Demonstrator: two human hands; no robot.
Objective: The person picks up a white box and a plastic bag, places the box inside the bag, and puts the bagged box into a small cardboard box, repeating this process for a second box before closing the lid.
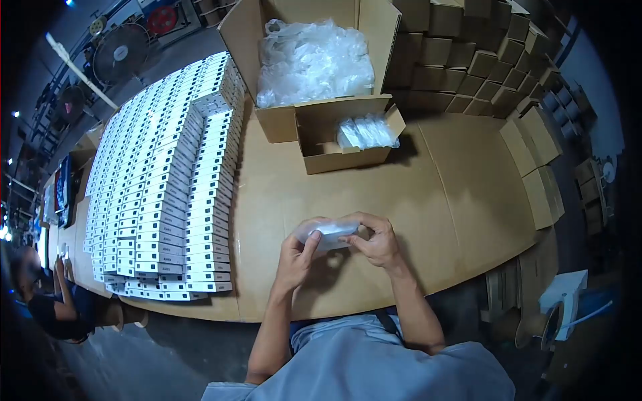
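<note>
Two bare hands hold a clear plastic packet (332, 235) above a cardboard-covered table (348, 284), just ahead of a person in a gray-blue shirt (368, 364). With the packet at the center of the dial and 12 o'clock straight ahead, the left hand (297, 257) grips its 9 o'clock end, thumb laid on the film and fingers curled behind, partly hidden. The right hand (378, 244) pinches the 3 o'clock end between thumb and bent forefinger; how its other fingers sit cannot be told.

At 12 o'clock, a small open carton (348, 160) holds clear-wrapped packets (366, 132) gathered toward its right side. Rows of white boxes (157, 180), each printed with a dark square, stand stacked from 9 to 11 o'clock. Behind the small carton, a large open carton (277, 125) is filled with crumpled clear plastic (314, 63). Open cardboard flaps (531, 150) line the table's edge at 2 o'clock, while brown boxes (461, 63) rise in a stack at 1 o'clock.

Well apart, between 8 and 9 o'clock, a co-worker in dark clothing (60, 311) sits with hands raised. Large reels (120, 53) stand in the dim background at 10 o'clock.
</note>
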